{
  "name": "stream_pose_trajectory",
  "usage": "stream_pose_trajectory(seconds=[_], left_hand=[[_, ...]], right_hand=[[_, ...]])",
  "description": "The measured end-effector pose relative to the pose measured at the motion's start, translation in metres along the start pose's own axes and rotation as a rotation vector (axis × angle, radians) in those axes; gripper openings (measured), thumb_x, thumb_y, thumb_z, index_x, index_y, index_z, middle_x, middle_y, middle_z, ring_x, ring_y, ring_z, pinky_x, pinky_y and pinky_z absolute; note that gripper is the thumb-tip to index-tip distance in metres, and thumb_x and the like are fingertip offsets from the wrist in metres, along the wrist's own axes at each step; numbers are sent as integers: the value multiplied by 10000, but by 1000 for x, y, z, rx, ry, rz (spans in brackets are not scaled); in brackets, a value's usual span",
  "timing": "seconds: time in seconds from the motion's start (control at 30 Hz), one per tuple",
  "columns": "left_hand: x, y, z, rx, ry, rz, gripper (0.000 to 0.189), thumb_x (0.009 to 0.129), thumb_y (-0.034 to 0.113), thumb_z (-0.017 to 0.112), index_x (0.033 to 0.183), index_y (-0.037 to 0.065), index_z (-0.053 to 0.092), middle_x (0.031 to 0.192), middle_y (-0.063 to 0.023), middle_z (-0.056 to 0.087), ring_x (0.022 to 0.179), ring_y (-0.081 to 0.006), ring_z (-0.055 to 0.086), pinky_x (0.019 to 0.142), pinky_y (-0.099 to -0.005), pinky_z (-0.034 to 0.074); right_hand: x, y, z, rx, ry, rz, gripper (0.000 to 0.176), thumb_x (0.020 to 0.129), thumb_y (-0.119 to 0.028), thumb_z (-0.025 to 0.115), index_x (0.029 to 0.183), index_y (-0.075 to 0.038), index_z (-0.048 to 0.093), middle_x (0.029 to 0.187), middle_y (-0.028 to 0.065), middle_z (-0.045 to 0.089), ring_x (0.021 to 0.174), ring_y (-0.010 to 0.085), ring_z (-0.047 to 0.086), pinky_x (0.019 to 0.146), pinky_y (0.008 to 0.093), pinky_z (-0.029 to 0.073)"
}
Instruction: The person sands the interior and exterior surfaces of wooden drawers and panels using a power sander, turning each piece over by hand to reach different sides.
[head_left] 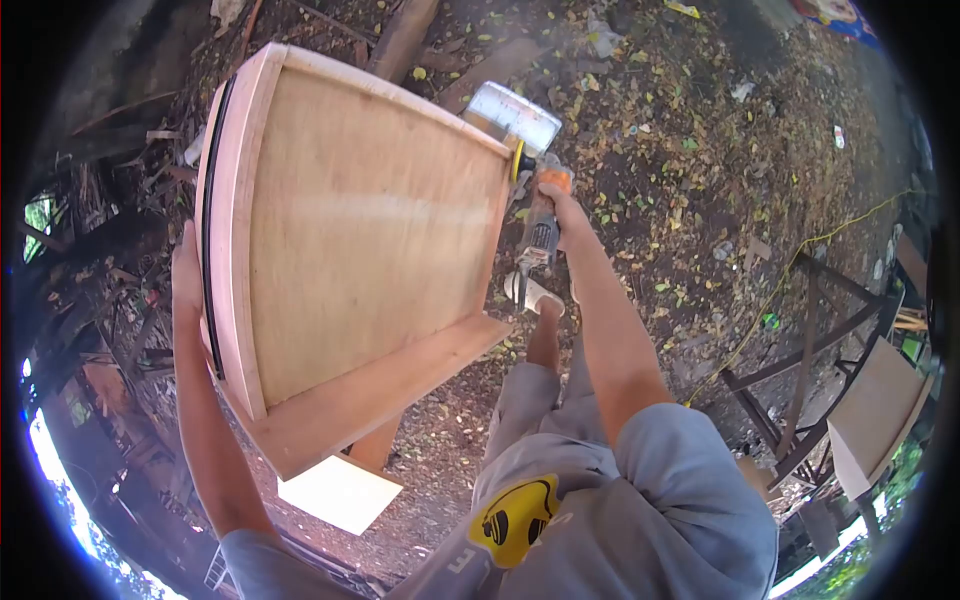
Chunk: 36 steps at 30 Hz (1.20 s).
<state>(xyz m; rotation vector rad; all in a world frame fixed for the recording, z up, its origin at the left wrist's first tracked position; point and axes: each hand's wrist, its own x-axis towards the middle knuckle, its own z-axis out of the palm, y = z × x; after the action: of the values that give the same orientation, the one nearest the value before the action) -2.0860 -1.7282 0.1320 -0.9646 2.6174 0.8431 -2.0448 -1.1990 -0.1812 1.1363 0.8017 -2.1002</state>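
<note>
A wooden framed panel (370,210), box-like with raised edges, stands tilted before me. A black strip (212,200) runs down its left side. My left hand (187,270) holds that side, its fingers partly hidden by the edge. My right hand (564,208) is closed around the body of an angle grinder (541,235) with an orange section. The grinder's yellow-edged disc (519,162) is at the panel's upper right edge; it looks touching. A pale dusty streak crosses the panel's face.
A wooden board (380,385) lies along the panel's lower edge, with a white sheet (340,493) below. Behind the grinder is a pale, shiny box-like object (513,115). Dark frames (800,350) and a yellow cord (775,295) are at right. Leaves litter the ground.
</note>
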Motion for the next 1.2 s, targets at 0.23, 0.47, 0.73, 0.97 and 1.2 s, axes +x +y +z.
stream_pose_trajectory(seconds=[0.23, 0.47, 0.73, 0.97, 1.2], left_hand=[[-5, -2, 6, -17, 30, 48, 681, 995, 545, 390, 1079, -70, 670, 963, -124, 687, 863, -186, 615, 841, -343, 467], [4, -9, 5, -22, -29, 27, 716, 992, 552, 374, 1014, -93, 685, 877, -122, 695, 788, -183, 627, 800, -337, 478], [0, -8, 5, 20, 51, 46, 668, 998, 546, 391, 1003, -49, 695, 856, -85, 684, 741, -155, 614, 721, -334, 485], [-16, 4, 11, -17, 47, 8, 632, 1008, 531, 387, 1008, -22, 692, 844, -57, 669, 746, -136, 593, 712, -319, 478], [-27, 12, 15, -29, 71, 111, 699, 995, 536, 405, 968, -111, 672, 832, -132, 682, 724, -187, 615, 728, -349, 486]], right_hand=[[-46, 66, -2, -35, 120, 73, 185, 866, -247, 653, 921, -84, 584, 723, 38, 568, 622, 200, 598, 580, 371, 522], [-108, 123, 3, 119, 133, 259, 178, 881, -251, 628, 926, -93, 559, 719, 29, 553, 603, 200, 583, 577, 367, 521], [-78, 155, 4, 175, 232, 134, 205, 873, -252, 614, 986, -97, 540, 768, 48, 553, 689, 210, 596, 622, 397, 527], [0, 68, 22, 29, 187, -114, 142, 839, -199, 635, 906, -114, 542, 741, 20, 527, 648, 176, 550, 604, 347, 488], [10, 22, 30, -33, 183, -102, 127, 846, -199, 632, 863, -112, 541, 738, 15, 528, 625, 168, 540, 597, 322, 484]])
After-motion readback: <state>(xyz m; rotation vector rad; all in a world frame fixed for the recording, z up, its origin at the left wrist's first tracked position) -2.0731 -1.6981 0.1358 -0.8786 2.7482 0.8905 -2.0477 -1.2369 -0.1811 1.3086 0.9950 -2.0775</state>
